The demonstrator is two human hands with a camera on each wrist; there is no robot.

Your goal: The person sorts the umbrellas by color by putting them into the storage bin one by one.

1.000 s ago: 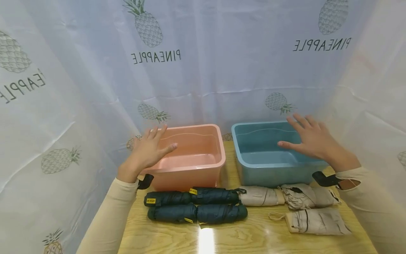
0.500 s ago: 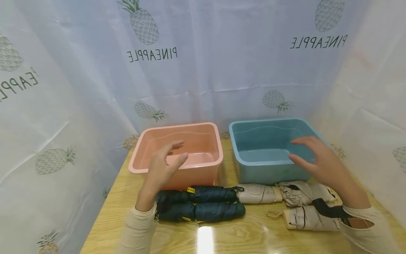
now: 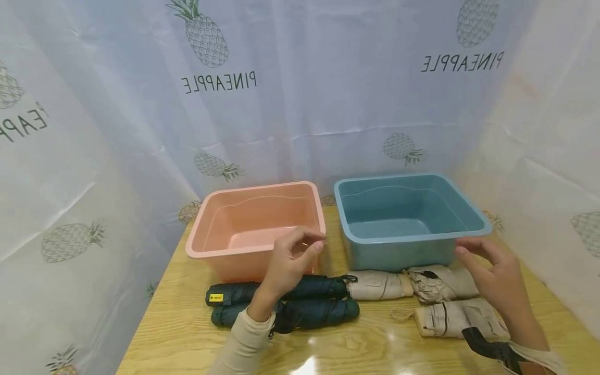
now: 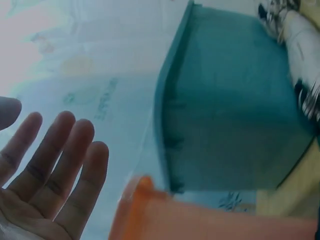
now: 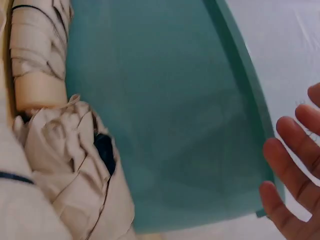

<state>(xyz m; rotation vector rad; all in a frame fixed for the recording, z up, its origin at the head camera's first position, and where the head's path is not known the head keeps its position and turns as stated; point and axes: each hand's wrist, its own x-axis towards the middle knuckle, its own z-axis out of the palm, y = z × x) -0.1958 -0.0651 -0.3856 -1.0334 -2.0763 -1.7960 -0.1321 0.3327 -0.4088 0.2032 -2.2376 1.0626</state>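
Note:
In the head view, my left hand (image 3: pixel 287 266) hangs over the dark folded umbrellas (image 3: pixel 328 313), close to the front right corner of the pink bin (image 3: pixel 255 255). Its fingers are loosely bent and hold nothing. My right hand (image 3: pixel 501 276) hovers by the front right of the blue-green bin (image 3: pixel 403 252), above the beige folded umbrellas (image 3: pixel 457 317), also with nothing in it. Several dark umbrellas lie end to end in two rows; my left forearm partly covers them. In the right wrist view, fingers (image 5: pixel 300 185) spread beside the bin, and a crumpled beige umbrella (image 5: pixel 75 175) lies along it.
Both bins stand side by side on a wooden table (image 3: pixel 159 333), with a narrow gap between them. A pale curtain (image 3: pixel 290 104) printed with pineapples hangs behind and at both sides. One beige umbrella (image 3: pixel 377 285) lies end-on to the dark ones.
Both hands have come down from over the bins towards the umbrellas. The left hand has also shifted right, with its fingers more bent. Bins and umbrellas stay in place.

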